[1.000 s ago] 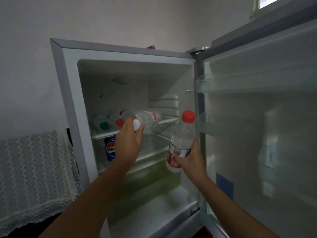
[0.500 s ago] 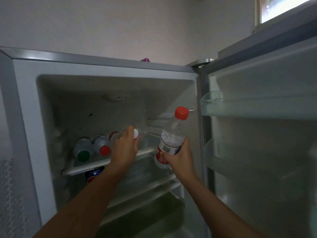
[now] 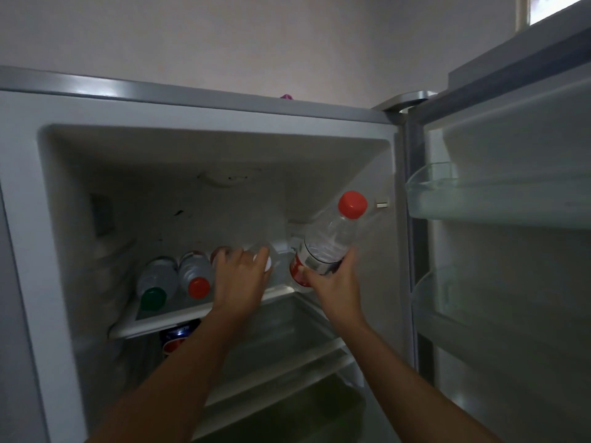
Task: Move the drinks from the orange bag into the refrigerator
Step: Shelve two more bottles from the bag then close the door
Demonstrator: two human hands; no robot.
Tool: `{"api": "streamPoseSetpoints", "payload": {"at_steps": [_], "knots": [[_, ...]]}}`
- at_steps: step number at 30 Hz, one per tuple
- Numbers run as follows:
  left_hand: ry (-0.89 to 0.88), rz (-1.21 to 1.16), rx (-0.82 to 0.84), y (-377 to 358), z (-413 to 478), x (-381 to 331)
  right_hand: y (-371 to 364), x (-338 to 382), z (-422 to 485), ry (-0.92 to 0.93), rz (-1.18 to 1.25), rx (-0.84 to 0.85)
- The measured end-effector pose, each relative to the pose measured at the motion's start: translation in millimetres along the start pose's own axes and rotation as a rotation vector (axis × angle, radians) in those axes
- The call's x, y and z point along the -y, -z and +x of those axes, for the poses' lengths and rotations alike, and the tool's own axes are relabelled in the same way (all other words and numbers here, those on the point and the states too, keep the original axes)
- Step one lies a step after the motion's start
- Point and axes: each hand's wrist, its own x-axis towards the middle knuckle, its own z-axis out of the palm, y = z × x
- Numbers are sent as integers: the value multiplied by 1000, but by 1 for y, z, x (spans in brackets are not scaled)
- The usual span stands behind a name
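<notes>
The refrigerator point(image 3: 204, 135) stands open in front of me. My left hand point(image 3: 240, 282) rests on a white-capped clear bottle point(image 3: 271, 254) lying on the upper shelf point(image 3: 166, 318). Left of it lie a red-capped bottle point(image 3: 196, 278) and a green-capped bottle point(image 3: 155, 287); a third cap shows behind my hand. My right hand point(image 3: 332, 282) grips a clear water bottle with a red cap and red label point(image 3: 332, 238), tilted, above the shelf's right end. A blue cola can point(image 3: 176, 338) stands under the shelf. The orange bag is out of view.
The fridge door point(image 3: 511, 251) hangs open on the right with clear door bins point(image 3: 447, 193). Lower glass shelves point(image 3: 287, 340) and a greenish drawer point(image 3: 303, 404) sit below. A small purple object point(image 3: 287, 96) lies on the fridge top.
The camera has come closer to the fridge. My left hand pushed the white-capped bottle deeper onto the shelf. My right hand raised the red-capped bottle and tilted it toward the shelf.
</notes>
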Motion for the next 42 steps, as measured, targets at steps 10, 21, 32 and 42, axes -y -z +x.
{"api": "streamPoseSetpoints", "payload": {"at_steps": [10,21,32,42], "knots": [[-13,114,132,-19,-2,-4,-10,-13,18,19,-35,8],[25,-181,152,-27,-9,9,-7,-27,33,-96,-156,97],[42,-655,83,-5,-8,5,-22,-44,33,-23,-268,197],[-122,-763,187,-12,6,-3,-9,-44,38,-12,-481,423]]}}
